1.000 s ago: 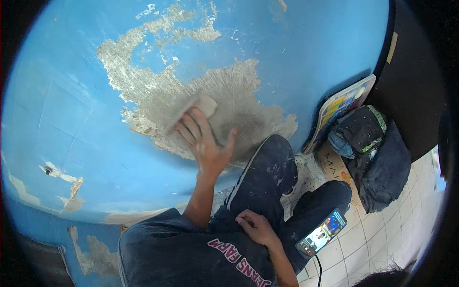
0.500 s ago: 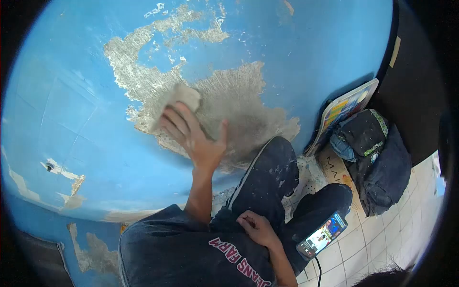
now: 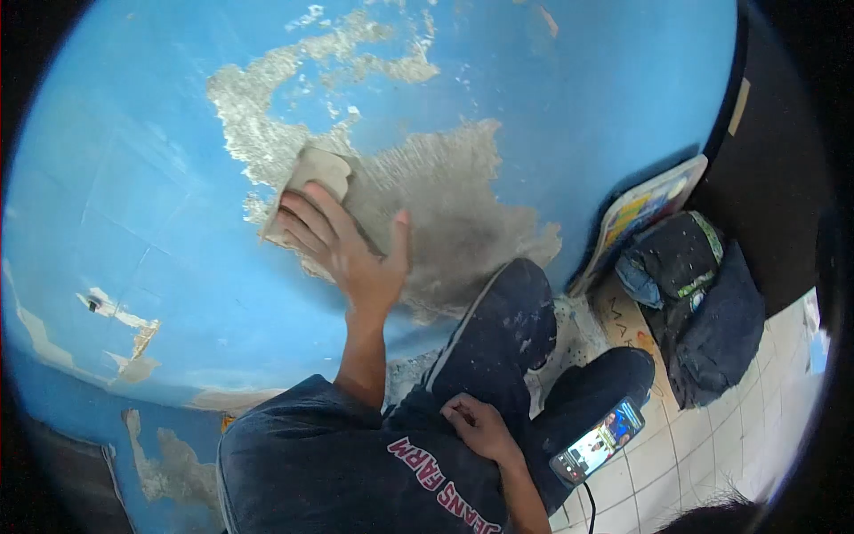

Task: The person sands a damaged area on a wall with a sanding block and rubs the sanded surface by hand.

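My left hand (image 3: 342,245) presses a flat beige-grey pad (image 3: 326,171) against the blue wall (image 3: 196,303), its fingers laid over the pad and the thumb held apart. Under and around the pad lies a rough grey patch (image 3: 436,196) of bare wall with ragged paint edges. In my lap rests my right hand (image 3: 480,427), its fingers curled in, with no object showing in it. A lit phone (image 3: 598,442) with a cable lies on my leg, to the right of that hand.
At the right, dark clothing or a bag (image 3: 712,303) lies on a cardboard box (image 3: 623,311). A colourful board (image 3: 640,209) leans on the wall behind it. My bent knees are close to the wall. White floor tiles (image 3: 658,463) show at the lower right.
My left hand and the pad have moved left and slightly up across the grey patch. The camera view has shifted a little. My right hand stays in my lap.
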A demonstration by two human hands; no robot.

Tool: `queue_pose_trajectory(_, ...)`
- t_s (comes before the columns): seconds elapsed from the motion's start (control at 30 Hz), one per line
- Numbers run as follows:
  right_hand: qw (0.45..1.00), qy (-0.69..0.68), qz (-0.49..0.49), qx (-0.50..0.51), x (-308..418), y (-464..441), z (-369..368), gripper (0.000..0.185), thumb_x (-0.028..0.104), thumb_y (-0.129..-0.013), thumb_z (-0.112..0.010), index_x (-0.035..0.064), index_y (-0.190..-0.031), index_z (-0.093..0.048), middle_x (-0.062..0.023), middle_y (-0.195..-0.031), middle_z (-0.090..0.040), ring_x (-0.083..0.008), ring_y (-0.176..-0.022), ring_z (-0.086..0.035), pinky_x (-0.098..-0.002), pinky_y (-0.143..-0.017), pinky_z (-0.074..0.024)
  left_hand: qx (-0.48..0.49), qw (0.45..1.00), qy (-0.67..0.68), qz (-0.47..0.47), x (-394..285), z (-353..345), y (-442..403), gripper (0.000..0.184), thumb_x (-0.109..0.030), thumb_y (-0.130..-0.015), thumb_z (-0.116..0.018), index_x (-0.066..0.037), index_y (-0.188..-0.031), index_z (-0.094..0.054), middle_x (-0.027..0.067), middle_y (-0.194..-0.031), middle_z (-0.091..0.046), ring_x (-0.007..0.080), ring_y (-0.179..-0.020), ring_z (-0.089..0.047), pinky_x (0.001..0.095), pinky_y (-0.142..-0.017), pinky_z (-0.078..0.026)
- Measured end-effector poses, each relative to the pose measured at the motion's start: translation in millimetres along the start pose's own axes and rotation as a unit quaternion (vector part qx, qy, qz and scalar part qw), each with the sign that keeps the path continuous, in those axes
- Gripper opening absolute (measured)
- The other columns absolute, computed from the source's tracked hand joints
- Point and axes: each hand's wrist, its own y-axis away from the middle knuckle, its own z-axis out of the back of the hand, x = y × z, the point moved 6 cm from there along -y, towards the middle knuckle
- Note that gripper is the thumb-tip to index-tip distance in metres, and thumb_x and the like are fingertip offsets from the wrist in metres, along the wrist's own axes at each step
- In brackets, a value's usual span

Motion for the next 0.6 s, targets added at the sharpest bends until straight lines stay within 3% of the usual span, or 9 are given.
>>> queue_pose_trajectory(0.07, 1.0, -0.006, 0.01, -0.006, -1, -1, -1, 0.012, 0.015, -0.097, -0.062, 0.0029, -0.1, -0.065, 0.0014, -0.069, -0.056, -0.0052, -0.061, -0.048, -0.0237, -0.056, -0.0388, 0.027, 0.999, -0.011, -0.017, -6, -5, 4, 0.1, -0.049, -0.085, -0.067, 0.008, -0.152, -0.019, 0.039, -0.154, -0.014, 0.0586, -0.143, -0.006, 0.069, -0.112, -0.005)
queue_pose_trajectory(0.13, 1.0, -0.012, 0.019, -0.009, -7, -2, -4, 0.012, 0.015, -0.097, -0.062, 0.0029, -0.1, -0.065, 0.0016, -0.069, -0.056, -0.0051, -0.061, -0.048, -0.024, -0.056, -0.0393, 0.056, 0.998, -0.016, -0.033, -9, -21, 30, 0.099, -0.048, -0.086, -0.067, 0.008, -0.152, -0.019, 0.0388, -0.154, -0.014, 0.0583, -0.143, -0.006, 0.0688, -0.112, -0.005)
queue_pose_trajectory(0.2, 1.0, -0.019, 0.017, -0.015, -6, -3, -4, 0.012, 0.015, -0.097, -0.062, 0.0028, -0.099, -0.065, 0.0017, -0.068, -0.055, -0.005, -0.061, -0.049, -0.0242, -0.056, -0.0398, 0.155, 0.983, -0.023, -0.1, -14, -47, 63, 0.1, -0.049, -0.086, -0.067, 0.007, -0.153, -0.017, 0.0381, -0.155, -0.012, 0.0576, -0.143, -0.005, 0.0684, -0.112, -0.005)
queue_pose_trajectory(0.3, 1.0, -0.023, -0.005, -0.018, -4, 1, 0, 0.012, 0.015, -0.097, -0.062, 0.003, -0.099, -0.064, 0.0017, -0.067, -0.054, -0.0049, -0.061, -0.05, -0.0245, -0.055, -0.0398, 0.164, 0.981, 0.006, -0.1, -2, -45, 70, 0.097, -0.049, -0.086, -0.067, 0.007, -0.152, -0.022, 0.0376, -0.154, -0.017, 0.0587, -0.142, -0.009, 0.0688, -0.112, -0.005)
queue_pose_trajectory(0.33, 0.999, -0.012, -0.035, 0.002, -9, 1, -1, 0.015, 0.018, -0.097, -0.061, 0.0043, -0.102, -0.065, -0.0031, -0.075, -0.061, -0.0104, -0.067, -0.056, -0.0284, -0.061, -0.044, 0.169, 0.981, 0.008, -0.096, -6, -37, 59, 0.097, -0.049, -0.086, -0.067, 0.007, -0.152, -0.022, 0.0376, -0.154, -0.017, 0.0587, -0.142, -0.009, 0.0688, -0.112, -0.005)
queue_pose_trajectory(0.4, 0.997, 0.0, -0.069, 0.028, -12, 2, -1, 0.018, 0.022, -0.097, -0.061, 0.0055, -0.105, -0.065, -0.008, -0.084, -0.068, -0.016, -0.073, -0.063, -0.0323, -0.067, -0.0482, 0.02, 0.999, 0.019, -0.032, -3, -11, 23, 0.093, -0.049, -0.086, -0.067, 0.007, -0.15, -0.029, 0.0374, -0.152, -0.023, 0.0588, -0.142, -0.011, 0.069, -0.112, -0.007)
queue_pose_trajectory(0.5, 0.998, -0.003, -0.054, 0.028, -5, 1, -3, 0.018, 0.021, -0.097, -0.061, 0.0053, -0.105, -0.065, -0.0086, -0.085, -0.068, -0.0166, -0.074, -0.064, -0.0324, -0.068, -0.0485, -0.035, 0.999, 0.025, -0.012, 0, -3, 4, 0.093, -0.049, -0.084, -0.068, 0.008, -0.148, -0.032, 0.0375, -0.151, -0.026, 0.0588, -0.142, -0.011, 0.0692, -0.111, -0.006)
queue_pose_trajectory(0.53, 0.999, 0.004, -0.043, 0.02, -2, 1, -1, 0.018, 0.021, -0.097, -0.062, 0.0053, -0.105, -0.065, -0.009, -0.084, -0.068, -0.0172, -0.074, -0.064, -0.0325, -0.068, -0.0485, -0.036, 0.999, 0.026, -0.013, -1, -5, 9, 0.093, -0.049, -0.084, -0.068, 0.008, -0.148, -0.032, 0.0375, -0.151, -0.026, 0.0588, -0.142, -0.011, 0.0692, -0.111, -0.006)
queue_pose_trajectory(0.6, 0.999, 0.011, -0.032, 0.009, 2, -1, 1, 0.018, 0.02, -0.096, -0.062, 0.0053, -0.105, -0.065, -0.0094, -0.084, -0.068, -0.0177, -0.074, -0.064, -0.0327, -0.068, -0.0485, 0.074, 0.996, -0.019, -0.04, -6, -29, 34, 0.097, -0.051, -0.083, -0.069, 0.008, -0.149, -0.03, 0.0387, -0.152, -0.022, 0.0581, -0.143, -0.008, 0.0688, -0.111, -0.004)
